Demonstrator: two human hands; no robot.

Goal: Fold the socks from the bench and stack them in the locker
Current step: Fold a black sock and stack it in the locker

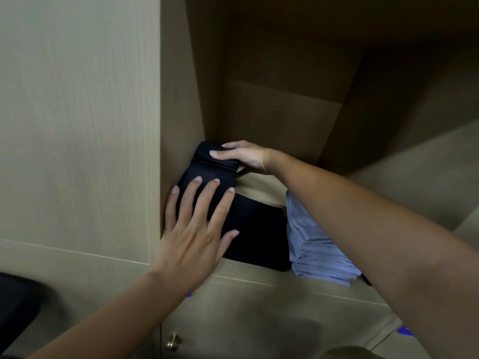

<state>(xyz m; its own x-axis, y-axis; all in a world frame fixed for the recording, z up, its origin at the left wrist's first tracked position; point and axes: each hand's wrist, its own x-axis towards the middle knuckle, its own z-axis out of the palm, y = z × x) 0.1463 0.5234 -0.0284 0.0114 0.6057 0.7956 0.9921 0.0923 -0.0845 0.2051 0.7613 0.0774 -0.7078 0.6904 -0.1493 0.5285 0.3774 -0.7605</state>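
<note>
**Socks being held on locker shelf, both hands on them**

A dark object (pixel 15 307) is being cut off by the frame edge at bottom left; it cannot be identified. The locker (pixel 77 125) is being viewed from in front and above, with its pale wood panel filling the left side and the open compartment lying to the right of it.

The left hand (pixel 197 229) is being laid flat, fingers straight and spread, on the near part of the socks (pixel 207 174); nothing is being gripped by it. The socks, black and folded, are being kept in the shelf's left rear corner, touching the left inner wall. They are being rested partly on a black folded stack (pixel 259 234) lying at the shelf front.

The right hand (pixel 243 156) is being curled round the far end of the socks, thumb on top, the other fingers going behind the bundle.

A pile of light blue folded cloths (pixel 316 250) is being partly covered by the right forearm, just beside the black stack. Below the shelf, a brass knob (pixel 173 342) is being shown on a lower door.
</note>
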